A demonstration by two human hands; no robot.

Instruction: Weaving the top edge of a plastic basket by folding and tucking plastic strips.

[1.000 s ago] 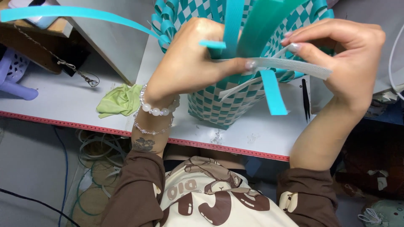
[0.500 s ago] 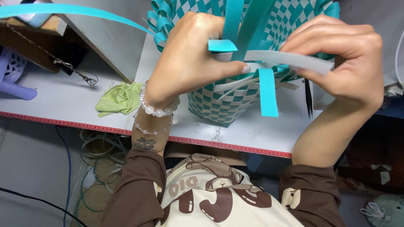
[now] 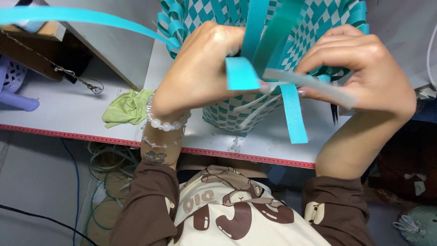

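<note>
Nearest the camera, at 6 o'clock, a brown-sleeved top w/ a cream cartoon-print front [image 3: 227, 214] is filling the bottom edge. Below the table at 8 o'clock, looped cables [image 3: 109, 182] are lying on the floor.

Just beyond, the white worktable [image 3: 68, 109] w/ its red tape-measure edge strip [image 3: 82, 135] is running across from 9 to 3 o'clock. A crumpled green cloth [image 3: 127, 107] is lying on it at 9 o'clock, soft and wrinkled; a thin metal chain [image 3: 59, 70] is trailing further out, toward 10 o'clock, beside a lilac plastic basket [image 3: 16, 86].

At centre, the left hand [image 3: 200, 73], wearing a pearly bead bracelet [image 3: 166, 122], is pinching a short folded end of a flat teal strip [image 3: 241, 73], fingers closed on it. The right hand [image 3: 364, 68], at 2 o'clock, is gripping a pale grey-white strip [image 3: 309, 84] btwn thumb and fingertips, closed too. Both hands are touching the woven basket [image 3: 236, 114], which is standing on the table from centre to 12 o'clock: a teal-and-white checker weave of smooth, glossy plastic bands. Loose teal strips are hanging down at 4 o'clock [image 3: 293, 114], and one long one [image 3: 82, 17] is arcing away toward 10 o'clock.
</note>
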